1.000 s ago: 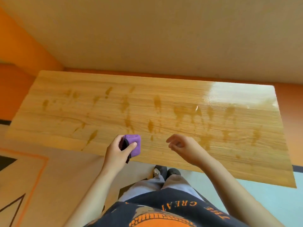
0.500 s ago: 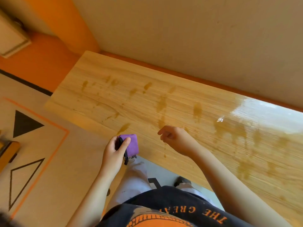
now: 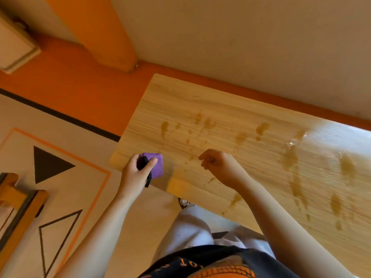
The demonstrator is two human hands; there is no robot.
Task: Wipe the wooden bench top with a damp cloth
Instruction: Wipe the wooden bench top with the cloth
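Table (image 3: 200,101) is seen slantwise. Its short left end and near-left corner are in view, and its far long edge is set close along the wall (image 3: 241,37). Beyond the left end, open orange floor (image 3: 70,81) is seen; before the near edge, pale floor marked with a black triangle (image 3: 48,163). Most of the top is left bare, save for brown stains (image 3: 164,127) scattered across it and a wet sheen (image 3: 337,137) at the right.

Against half a second ago: the view has been swung leftward. Both grips are now found nearer the table's left end. The cloth is close by the near-left corner, where earlier it was further along the near edge.

Cloth (image 3: 156,165): purple, bunched small, with a dark strip shown under the thumb and hung below the palm. It is held by the left grip (image 3: 136,173), fingers and thumb wrapped round it, over the table's near edge; contact with the wood cannot be told. Right grip (image 3: 220,167) is held above the top, just right of the cloth, fingers loosely curled, nothing in it.
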